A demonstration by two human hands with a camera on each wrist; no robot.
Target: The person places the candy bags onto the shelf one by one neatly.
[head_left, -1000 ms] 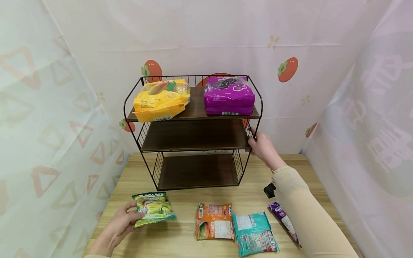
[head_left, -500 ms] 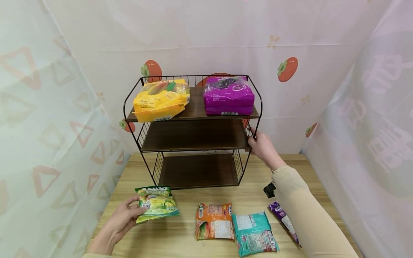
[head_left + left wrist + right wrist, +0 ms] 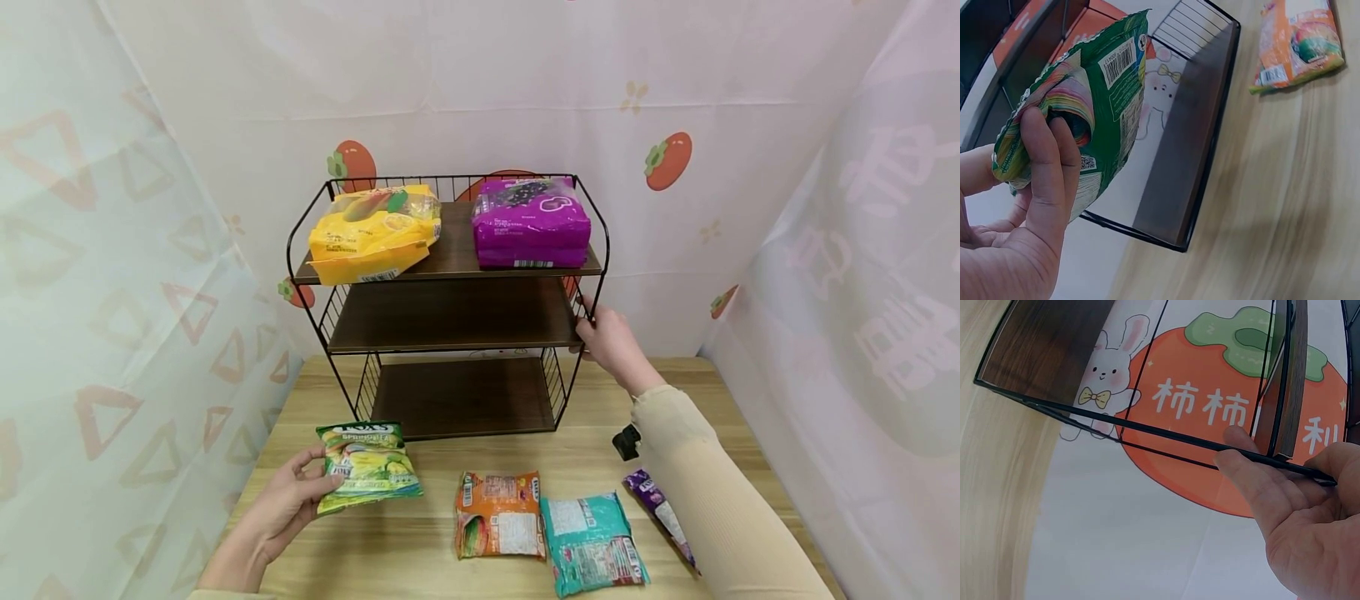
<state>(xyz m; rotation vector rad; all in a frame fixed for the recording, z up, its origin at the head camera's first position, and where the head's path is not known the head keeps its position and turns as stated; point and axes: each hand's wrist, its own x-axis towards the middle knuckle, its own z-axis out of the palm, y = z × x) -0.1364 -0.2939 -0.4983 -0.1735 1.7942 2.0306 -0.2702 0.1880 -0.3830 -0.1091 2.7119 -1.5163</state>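
My left hand (image 3: 288, 500) pinches a green-and-yellow candy bag (image 3: 371, 468) by its left edge, between thumb and fingers. The bag is held up in front of the lower left corner of a three-tier rack (image 3: 450, 315) with dark wood boards and a black wire frame. In the left wrist view, the bag's green printed back (image 3: 1124, 81) shows, with fingers pressed on one side. My right hand (image 3: 611, 342) grips the rack's right side frame at the middle board. The right wrist view shows its thumb and fingers around the black frame bar (image 3: 1210, 445).
On the top board sit a yellow bag (image 3: 375, 233) and a purple bag (image 3: 531, 225). An orange candy bag (image 3: 500, 517), a teal one (image 3: 592, 542) and a purple one (image 3: 663, 512), partly behind the right sleeve, lie on the wooden table (image 3: 420, 542). A small black object (image 3: 626, 442) shows beside that sleeve.
My left hand has moved the green candy bag a little up and to the right, towards the rack. The right hand stays on the rack's side.
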